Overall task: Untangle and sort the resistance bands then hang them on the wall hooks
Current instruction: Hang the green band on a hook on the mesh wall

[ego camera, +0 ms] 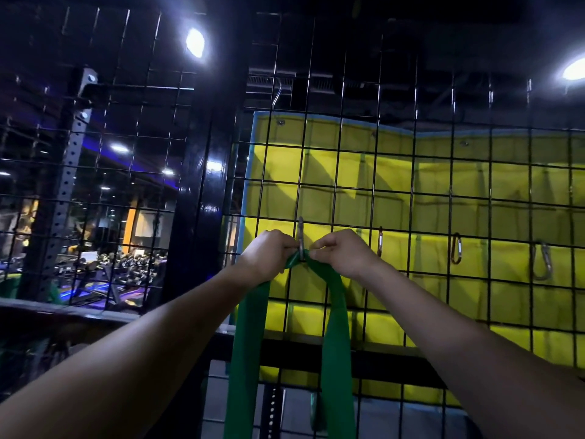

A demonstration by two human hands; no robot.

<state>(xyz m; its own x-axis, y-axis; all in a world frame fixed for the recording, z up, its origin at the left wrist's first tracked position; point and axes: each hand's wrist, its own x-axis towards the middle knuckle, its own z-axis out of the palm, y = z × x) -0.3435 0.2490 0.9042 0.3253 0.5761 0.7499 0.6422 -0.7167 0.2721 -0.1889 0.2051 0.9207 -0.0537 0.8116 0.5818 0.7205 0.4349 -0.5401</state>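
Green resistance band [337, 327] hung in two flat lengths from a metal carabiner [300, 237] clipped to the black wire grid [411, 191]. Its upper end was bunched at the lower part of that carabiner; whether it sat fully inside the clip could not be determined, as the fingers covered the spot. The two lengths fell apart from each other and ran out of view at the bottom.

Left hand [269, 255] was raised to the left side of the carabiner, fingers curled and pinching the gathered band. Right hand [340, 253] was raised to the right side, fingers likewise curled and pinching the band just beside the clip. The two hands were close together, with the carabiner between them.

Further right on the same grid, three more carabiners hung well apart: one [380, 241], a second [456, 248] and a third [542, 260]. None carried a band. A yellow padded panel [443, 172] stood behind the grid. To the left, past a black post [202, 172], a dumbbell rack [126, 264] was visible in dim light. Ceiling lamps [195, 42] shone overhead.
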